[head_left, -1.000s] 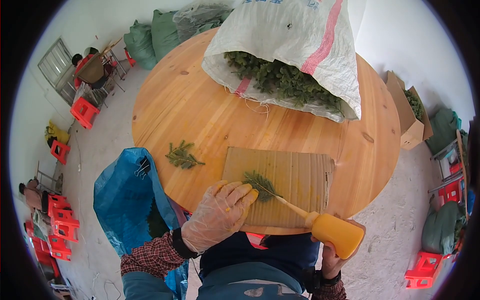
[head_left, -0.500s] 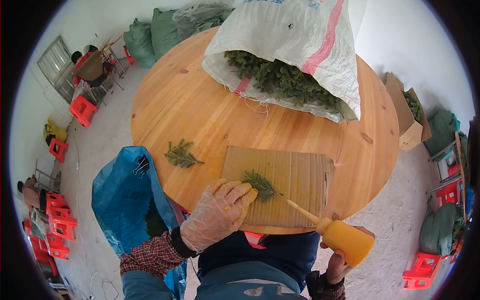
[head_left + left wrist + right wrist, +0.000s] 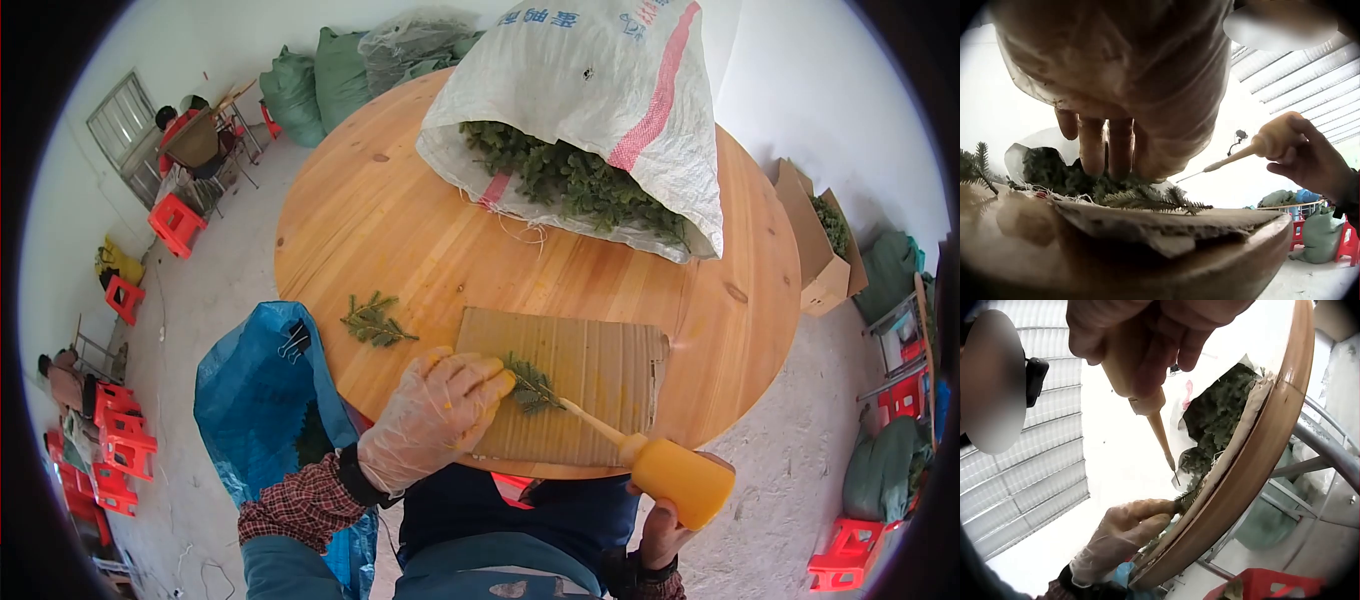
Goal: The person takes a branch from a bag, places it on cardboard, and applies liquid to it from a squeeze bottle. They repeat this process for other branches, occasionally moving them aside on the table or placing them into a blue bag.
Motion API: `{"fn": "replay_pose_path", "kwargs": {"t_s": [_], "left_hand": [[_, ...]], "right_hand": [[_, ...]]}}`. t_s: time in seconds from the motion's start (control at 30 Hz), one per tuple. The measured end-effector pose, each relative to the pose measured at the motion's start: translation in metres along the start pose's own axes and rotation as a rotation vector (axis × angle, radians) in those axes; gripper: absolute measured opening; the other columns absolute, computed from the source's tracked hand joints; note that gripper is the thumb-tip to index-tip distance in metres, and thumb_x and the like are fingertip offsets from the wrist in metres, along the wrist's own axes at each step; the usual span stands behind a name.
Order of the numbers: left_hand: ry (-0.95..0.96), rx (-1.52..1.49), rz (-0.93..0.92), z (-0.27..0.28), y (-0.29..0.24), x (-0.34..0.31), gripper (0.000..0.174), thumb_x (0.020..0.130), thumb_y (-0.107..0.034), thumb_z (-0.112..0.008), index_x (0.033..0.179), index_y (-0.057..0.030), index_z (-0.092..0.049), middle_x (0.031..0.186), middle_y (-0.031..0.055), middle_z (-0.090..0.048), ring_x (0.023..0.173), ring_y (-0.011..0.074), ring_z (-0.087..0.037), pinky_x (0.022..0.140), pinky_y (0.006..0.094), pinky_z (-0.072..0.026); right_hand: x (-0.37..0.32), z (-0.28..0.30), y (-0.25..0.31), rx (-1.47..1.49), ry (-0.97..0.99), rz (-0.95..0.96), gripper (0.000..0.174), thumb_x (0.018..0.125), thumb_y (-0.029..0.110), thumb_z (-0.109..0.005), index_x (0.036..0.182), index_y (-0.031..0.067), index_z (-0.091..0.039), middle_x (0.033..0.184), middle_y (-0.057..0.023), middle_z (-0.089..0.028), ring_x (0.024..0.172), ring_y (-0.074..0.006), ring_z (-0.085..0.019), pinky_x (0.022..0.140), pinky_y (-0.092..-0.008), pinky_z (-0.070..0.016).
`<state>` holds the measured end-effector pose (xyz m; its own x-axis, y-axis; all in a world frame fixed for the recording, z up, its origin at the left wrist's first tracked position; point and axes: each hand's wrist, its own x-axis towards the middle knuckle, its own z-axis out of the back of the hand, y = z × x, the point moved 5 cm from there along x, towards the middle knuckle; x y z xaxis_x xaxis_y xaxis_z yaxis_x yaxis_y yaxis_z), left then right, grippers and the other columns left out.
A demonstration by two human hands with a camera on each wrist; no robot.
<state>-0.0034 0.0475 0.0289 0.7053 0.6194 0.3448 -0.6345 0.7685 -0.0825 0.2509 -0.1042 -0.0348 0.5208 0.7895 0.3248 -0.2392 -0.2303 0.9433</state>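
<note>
My left hand (image 3: 432,420), in a clear plastic glove stained yellow at the fingertips, pinches one end of a small green fir sprig (image 3: 538,390). The sprig lies over a piece of corrugated cardboard (image 3: 605,385) at the table's near edge; thumb and forefinger close on it in the right wrist view. My bare right hand (image 3: 662,535) grips a yellow squeeze bottle (image 3: 685,482), tilted, its long nozzle (image 3: 1159,434) ending in a thin needle. In the head view the nozzle tip overlaps the sprig's stem end. Another sprig (image 3: 374,320) lies on the wood left of the cardboard.
A white woven sack (image 3: 570,80) spilling fir greenery (image 3: 575,175) lies across the back of the round wooden table (image 3: 390,215). A blue bag (image 3: 235,365) with a binder clip hangs at the left edge. Red stools (image 3: 176,224) and a cardboard box (image 3: 822,270) stand around.
My right hand drew the bottle back right from the sprig by half a second ago, then brought its nozzle to the stem end again. The left hand keeps its pinch; the view has shifted slightly.
</note>
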Motion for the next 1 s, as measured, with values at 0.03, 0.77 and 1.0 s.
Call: {"fn": "replay_pose_path", "kwargs": {"t_s": [0.03,0.77,1.0], "left_hand": [[0.009,0.017,-0.024,-0.003,-0.003,0.000,0.034,0.084,-0.017,-0.067,0.118,-0.0121,-0.066,0.121,0.0043,-0.064,0.113,0.0218,-0.059,0.103,0.0439,-0.0386],[0.090,-0.003,0.001,-0.015,-0.002,-0.004,0.036,0.086,-0.018,-0.066,0.122,-0.0123,-0.064,0.123,0.0059,-0.062,0.117,0.0213,-0.057,0.105,0.0439,-0.0371],[0.014,-0.042,-0.004,-0.009,0.006,-0.001,0.039,0.084,-0.017,-0.067,0.122,-0.0116,-0.063,0.122,0.0067,-0.062,0.115,0.0223,-0.057,0.104,0.0436,-0.0382]], "right_hand": [[0.001,-0.004,0.004,0.002,-0.002,-0.002,0.078,0.083,0.056,-0.075,0.126,0.0014,-0.039,0.105,-0.0132,-0.058,0.082,-0.0241,-0.068,0.080,-0.0350,-0.0564],[0.018,-0.028,0.009,0.055,0.055,-0.013,0.081,0.071,0.033,-0.089,0.128,0.0050,-0.040,0.116,-0.0134,-0.054,0.105,-0.0251,-0.060,0.091,-0.0391,-0.0513],[0.016,-0.018,0.015,0.188,-0.008,-0.074,0.079,0.077,0.044,-0.084,0.126,0.0018,-0.039,0.109,-0.0145,-0.058,0.093,-0.0247,-0.065,0.078,-0.0360,-0.0562]]}}
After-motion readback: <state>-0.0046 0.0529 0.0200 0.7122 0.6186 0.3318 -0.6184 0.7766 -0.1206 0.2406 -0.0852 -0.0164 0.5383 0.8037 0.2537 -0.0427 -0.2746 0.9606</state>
